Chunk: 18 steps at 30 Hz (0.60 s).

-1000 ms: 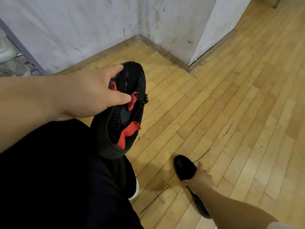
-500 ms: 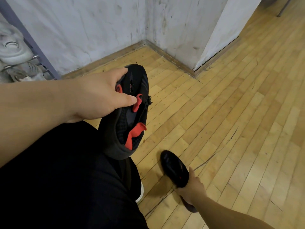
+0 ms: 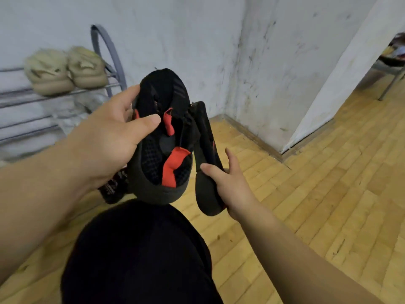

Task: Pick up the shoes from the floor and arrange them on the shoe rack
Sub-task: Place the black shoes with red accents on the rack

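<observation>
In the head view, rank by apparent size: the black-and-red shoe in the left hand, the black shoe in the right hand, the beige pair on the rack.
1. Black-and-red mesh shoe, nearest, so unsure.
2. Black shoe, seen edge-on.
3. Beige padded shoes, alike, farther off.

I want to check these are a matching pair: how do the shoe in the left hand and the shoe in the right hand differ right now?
The left-hand shoe faces the camera with its opening and red lining showing; the right-hand shoe is turned edge-on, showing mostly its dark side. The left hand grips its shoe at the collar, the right hand near the lower end. Both are black with red accents and off the floor.
</observation>
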Each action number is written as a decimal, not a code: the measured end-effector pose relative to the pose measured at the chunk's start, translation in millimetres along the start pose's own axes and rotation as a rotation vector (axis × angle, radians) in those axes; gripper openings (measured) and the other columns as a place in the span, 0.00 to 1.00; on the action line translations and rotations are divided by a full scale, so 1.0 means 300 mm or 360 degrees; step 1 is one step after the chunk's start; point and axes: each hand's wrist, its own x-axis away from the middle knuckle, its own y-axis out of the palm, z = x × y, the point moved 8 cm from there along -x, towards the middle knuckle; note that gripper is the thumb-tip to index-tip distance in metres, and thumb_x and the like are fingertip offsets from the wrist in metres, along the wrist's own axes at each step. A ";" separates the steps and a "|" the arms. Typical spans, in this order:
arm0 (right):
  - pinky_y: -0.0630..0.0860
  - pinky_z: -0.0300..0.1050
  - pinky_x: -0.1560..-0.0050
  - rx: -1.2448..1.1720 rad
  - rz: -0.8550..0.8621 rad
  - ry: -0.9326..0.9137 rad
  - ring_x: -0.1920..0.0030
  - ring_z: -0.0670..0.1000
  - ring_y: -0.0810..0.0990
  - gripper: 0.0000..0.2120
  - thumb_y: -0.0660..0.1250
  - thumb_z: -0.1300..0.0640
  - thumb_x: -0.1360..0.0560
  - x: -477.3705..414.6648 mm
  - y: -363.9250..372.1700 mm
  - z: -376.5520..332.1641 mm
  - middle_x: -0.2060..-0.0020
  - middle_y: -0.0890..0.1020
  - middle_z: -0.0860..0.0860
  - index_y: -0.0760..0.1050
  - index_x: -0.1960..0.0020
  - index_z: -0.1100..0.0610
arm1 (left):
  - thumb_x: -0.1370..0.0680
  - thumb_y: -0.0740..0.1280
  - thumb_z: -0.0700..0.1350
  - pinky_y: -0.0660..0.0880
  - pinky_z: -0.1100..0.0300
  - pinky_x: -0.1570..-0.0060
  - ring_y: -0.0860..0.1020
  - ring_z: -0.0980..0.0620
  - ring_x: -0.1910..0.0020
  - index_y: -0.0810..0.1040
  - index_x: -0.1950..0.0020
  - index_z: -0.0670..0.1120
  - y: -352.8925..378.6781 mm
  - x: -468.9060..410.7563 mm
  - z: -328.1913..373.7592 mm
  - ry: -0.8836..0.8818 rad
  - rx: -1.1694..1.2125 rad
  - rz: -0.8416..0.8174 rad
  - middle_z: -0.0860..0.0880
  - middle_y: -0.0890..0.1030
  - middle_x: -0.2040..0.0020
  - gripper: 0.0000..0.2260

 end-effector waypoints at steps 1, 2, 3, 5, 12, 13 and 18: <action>0.81 0.60 0.39 0.0036 -0.0047 -0.0094 0.43 0.54 0.84 0.51 0.78 0.38 0.36 0.006 0.061 -0.085 0.36 0.80 0.48 0.53 0.21 0.31 | 0.17 0.64 0.37 0.82 0.60 0.54 0.86 0.53 0.52 0.83 0.47 0.69 -0.085 0.016 0.021 0.0018 0.0019 0.0060 0.52 0.88 0.50 0.24; 0.81 0.58 0.39 0.0077 -0.0099 -0.0194 0.43 0.52 0.85 0.49 0.78 0.39 0.33 0.018 0.128 -0.167 0.38 0.81 0.45 0.53 0.21 0.32 | 0.17 0.65 0.38 0.81 0.56 0.50 0.86 0.51 0.49 0.82 0.44 0.67 -0.181 0.034 0.041 0.0036 0.0030 0.0142 0.51 0.88 0.47 0.21; 0.81 0.56 0.39 0.0127 -0.0155 -0.0296 0.44 0.49 0.84 0.48 0.77 0.41 0.31 0.035 0.201 -0.245 0.40 0.80 0.42 0.52 0.20 0.33 | 0.18 0.66 0.39 0.80 0.55 0.48 0.86 0.50 0.47 0.81 0.43 0.68 -0.281 0.053 0.062 0.0065 0.0027 0.0243 0.52 0.87 0.47 0.20; 0.80 0.51 0.40 0.0237 -0.0262 -0.0459 0.45 0.44 0.83 0.45 0.76 0.43 0.28 0.075 0.355 -0.381 0.43 0.77 0.35 0.52 0.21 0.33 | 0.16 0.63 0.38 0.82 0.57 0.52 0.86 0.53 0.50 0.81 0.45 0.68 -0.487 0.105 0.104 0.0119 0.0013 0.0486 0.54 0.88 0.50 0.22; 0.80 0.57 0.38 0.0462 -0.0596 -0.0677 0.41 0.51 0.83 0.46 0.76 0.37 0.32 0.136 0.972 -0.645 0.34 0.78 0.43 0.53 0.22 0.31 | 0.15 0.61 0.40 0.78 0.50 0.43 0.85 0.53 0.44 0.78 0.42 0.73 -1.139 0.434 0.037 0.0055 -0.0038 0.1248 0.57 0.86 0.46 0.24; 0.80 0.57 0.38 0.0476 -0.0633 -0.0678 0.41 0.52 0.83 0.46 0.76 0.38 0.32 0.141 1.057 -0.659 0.32 0.77 0.44 0.54 0.21 0.31 | 0.15 0.61 0.40 0.78 0.49 0.41 0.84 0.53 0.43 0.77 0.42 0.74 -1.211 0.482 0.004 0.0017 -0.0041 0.1319 0.57 0.85 0.45 0.24; 0.78 0.54 0.40 0.0700 -0.0636 -0.0757 0.39 0.54 0.79 0.45 0.77 0.41 0.30 0.160 1.408 -0.698 0.30 0.74 0.48 0.57 0.20 0.39 | 0.18 0.64 0.47 0.79 0.45 0.40 0.82 0.47 0.40 0.71 0.28 0.65 -1.478 0.610 -0.173 -0.0206 -0.0042 0.1518 0.52 0.82 0.37 0.21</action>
